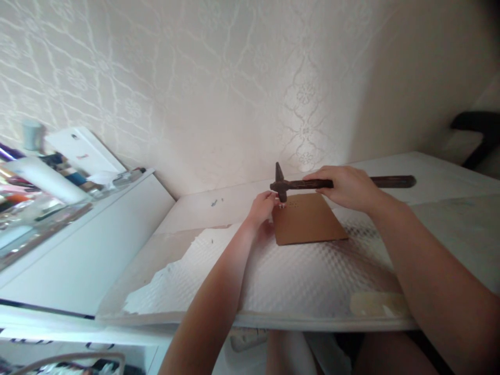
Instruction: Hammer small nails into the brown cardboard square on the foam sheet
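My right hand (347, 186) is wrapped round the dark handle of a hammer (385, 182), gripping it close to the head. The hammer head (280, 186) rests just above the far left corner of a brown board (307, 221) lying on the white table (273, 281). My left hand (262, 207) is pinched at that same corner, right under the hammer head, holding something too small to name. Several small dots mark the board near that corner.
A patterned wall (219, 83) stands directly behind the table. To the left is a white cabinet (97, 245) topped with a tray of bottles and tubes (47, 192). Small bits (217, 201) lie at the table's back edge. A dark chair part (478, 127) shows at the far right.
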`<state>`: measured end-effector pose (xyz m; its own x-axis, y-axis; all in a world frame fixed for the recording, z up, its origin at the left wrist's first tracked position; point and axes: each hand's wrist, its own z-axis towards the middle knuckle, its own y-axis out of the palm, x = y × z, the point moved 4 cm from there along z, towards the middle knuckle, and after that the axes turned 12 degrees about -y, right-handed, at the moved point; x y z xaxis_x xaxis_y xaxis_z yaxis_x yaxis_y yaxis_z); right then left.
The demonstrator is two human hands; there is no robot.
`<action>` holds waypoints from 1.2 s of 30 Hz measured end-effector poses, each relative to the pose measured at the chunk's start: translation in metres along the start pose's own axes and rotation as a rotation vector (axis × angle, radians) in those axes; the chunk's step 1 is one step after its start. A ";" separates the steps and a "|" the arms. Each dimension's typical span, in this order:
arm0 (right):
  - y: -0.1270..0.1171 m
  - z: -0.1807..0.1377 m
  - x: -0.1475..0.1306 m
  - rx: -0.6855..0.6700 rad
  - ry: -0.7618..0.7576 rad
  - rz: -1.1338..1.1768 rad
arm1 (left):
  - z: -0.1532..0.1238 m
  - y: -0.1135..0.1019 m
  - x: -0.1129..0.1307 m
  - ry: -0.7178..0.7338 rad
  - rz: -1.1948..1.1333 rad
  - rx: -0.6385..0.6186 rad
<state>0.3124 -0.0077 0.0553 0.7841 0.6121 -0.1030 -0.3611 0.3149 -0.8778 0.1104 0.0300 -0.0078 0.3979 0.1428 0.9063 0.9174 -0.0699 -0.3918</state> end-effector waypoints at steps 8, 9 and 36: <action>-0.001 -0.001 -0.001 0.023 0.013 -0.017 | 0.001 0.000 -0.003 0.021 0.004 -0.001; -0.001 -0.001 -0.001 0.018 0.012 -0.019 | 0.001 0.000 -0.003 0.024 0.012 -0.003; -0.002 -0.001 -0.001 0.006 0.004 -0.037 | 0.001 -0.001 -0.003 0.018 0.048 0.007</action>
<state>0.3127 -0.0092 0.0567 0.7989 0.5971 -0.0723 -0.3349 0.3419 -0.8780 0.1084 0.0307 -0.0106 0.4415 0.1216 0.8890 0.8972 -0.0690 -0.4361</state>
